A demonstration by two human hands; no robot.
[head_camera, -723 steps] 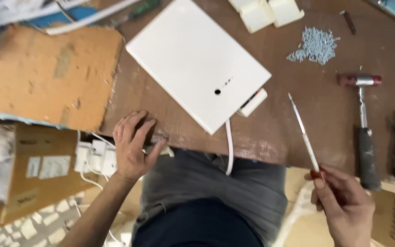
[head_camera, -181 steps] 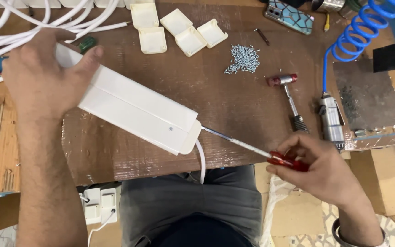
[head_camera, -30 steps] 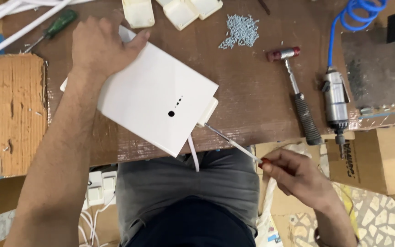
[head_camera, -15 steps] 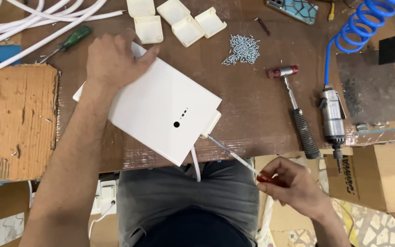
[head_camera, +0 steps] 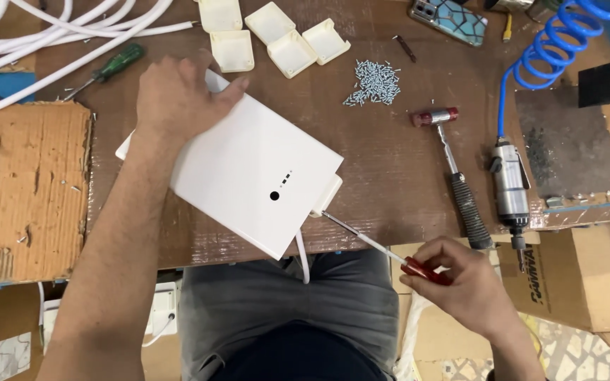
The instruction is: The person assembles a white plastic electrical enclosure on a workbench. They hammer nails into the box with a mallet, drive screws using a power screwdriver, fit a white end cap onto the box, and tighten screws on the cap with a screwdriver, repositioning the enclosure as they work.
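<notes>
Pinching one red screwdriver (head_camera: 383,250), right hand (head_camera: 460,286); left hand (head_camera: 178,99) flat, spread on one white box (head_camera: 248,176); four caps (head_camera: 270,32)

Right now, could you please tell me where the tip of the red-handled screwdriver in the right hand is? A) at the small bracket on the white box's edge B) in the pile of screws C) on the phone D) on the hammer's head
A: the right hand holds the red-handled screwdriver, and its tip meets the small bracket on the edge of the white box, which the left hand steadies.
</notes>
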